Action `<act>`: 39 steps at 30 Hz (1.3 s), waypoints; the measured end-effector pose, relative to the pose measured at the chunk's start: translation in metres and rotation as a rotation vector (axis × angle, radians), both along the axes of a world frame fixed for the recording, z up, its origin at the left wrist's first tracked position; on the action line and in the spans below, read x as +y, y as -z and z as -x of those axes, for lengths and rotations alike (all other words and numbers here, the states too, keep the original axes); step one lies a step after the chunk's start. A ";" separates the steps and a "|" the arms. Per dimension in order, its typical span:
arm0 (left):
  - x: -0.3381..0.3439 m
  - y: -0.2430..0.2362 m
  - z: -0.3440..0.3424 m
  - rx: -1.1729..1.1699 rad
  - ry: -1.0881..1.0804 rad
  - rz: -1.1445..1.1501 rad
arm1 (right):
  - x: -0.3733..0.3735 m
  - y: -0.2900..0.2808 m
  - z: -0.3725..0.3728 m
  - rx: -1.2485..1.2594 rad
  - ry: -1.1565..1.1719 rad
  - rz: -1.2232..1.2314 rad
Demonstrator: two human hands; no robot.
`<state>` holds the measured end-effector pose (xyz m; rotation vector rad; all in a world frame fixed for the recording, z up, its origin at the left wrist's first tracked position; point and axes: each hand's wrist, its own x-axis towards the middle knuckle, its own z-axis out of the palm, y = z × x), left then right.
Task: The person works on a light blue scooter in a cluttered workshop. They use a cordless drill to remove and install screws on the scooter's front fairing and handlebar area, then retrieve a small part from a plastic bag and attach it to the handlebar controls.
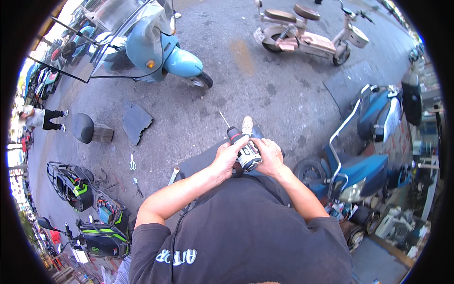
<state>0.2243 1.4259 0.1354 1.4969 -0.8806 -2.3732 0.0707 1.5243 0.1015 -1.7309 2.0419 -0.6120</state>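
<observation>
The person is standing on grey pavement, holding a cordless drill in front of the chest with both hands. The left hand is wrapping around the drill's dark front part, while the right hand is gripping its rear body; a thin long bit is pointing away toward the road. A pair of scissors is lying on the ground to the left, near a dismantled green-and-black scooter. A light blue scooter is standing farther ahead, and a blue scooter is parked to the right.
</observation>
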 end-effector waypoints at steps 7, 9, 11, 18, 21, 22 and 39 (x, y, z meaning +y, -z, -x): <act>-0.206 0.046 0.116 -0.096 -0.310 -0.051 | -0.246 0.047 0.129 -0.024 -0.210 0.076; -0.256 0.039 0.134 -0.098 -0.350 -0.041 | -0.307 0.039 0.153 -0.003 -0.296 0.071; -0.301 0.026 0.150 -0.104 -0.385 -0.061 | -0.360 0.025 0.175 0.012 -0.368 0.029; -0.468 0.035 0.221 -0.152 -0.449 0.038 | -0.548 0.031 0.246 -0.147 -0.453 -0.026; -0.550 0.063 0.250 -0.123 -0.476 0.088 | -0.634 0.055 0.273 -0.136 -0.470 -0.091; -0.579 0.072 0.258 -0.134 -0.473 0.094 | -0.662 0.061 0.281 -0.135 -0.438 -0.089; -1.005 0.274 0.250 -0.903 -0.250 0.719 | -1.061 0.191 0.338 -0.489 -0.171 -0.108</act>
